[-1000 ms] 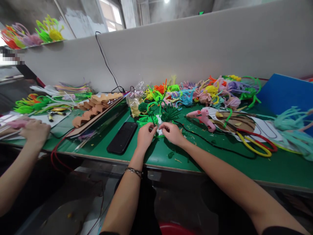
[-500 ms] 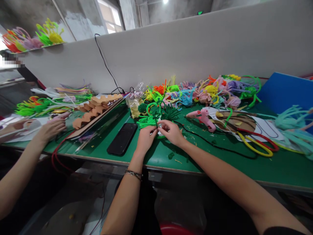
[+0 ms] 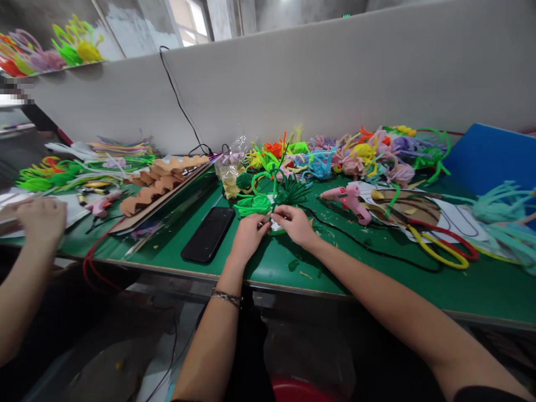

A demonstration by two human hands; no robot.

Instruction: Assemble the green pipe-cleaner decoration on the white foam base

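Note:
My left hand (image 3: 250,228) and my right hand (image 3: 294,224) meet over the table, fingertips pinched close together. Between them is a thin dark strand that looks like a pipe cleaner; my fingers hide most of it. Just behind my left fingers is a bright green pipe-cleaner bundle (image 3: 253,205). A darker green, spiky pipe-cleaner tuft (image 3: 293,190) fans out behind my right fingers. Under my fingertips a small white piece (image 3: 276,225) shows in part. A black phone (image 3: 208,234) lies left of my left hand.
A pink glue gun (image 3: 348,202) and red-and-yellow-handled scissors (image 3: 444,248) lie to the right. Colourful pipe-cleaner pieces (image 3: 320,162) line the partition (image 3: 335,84). On the left are wavy brown cardboard strips (image 3: 157,192) and another person's hand (image 3: 42,215). A black cord (image 3: 368,243) crosses the green tabletop (image 3: 268,268).
My hands stay nearly in place, and the dark strand between my fingertips shows less. The other person's hands have drawn left, uncovering a second pink glue gun. The view has shifted slightly.

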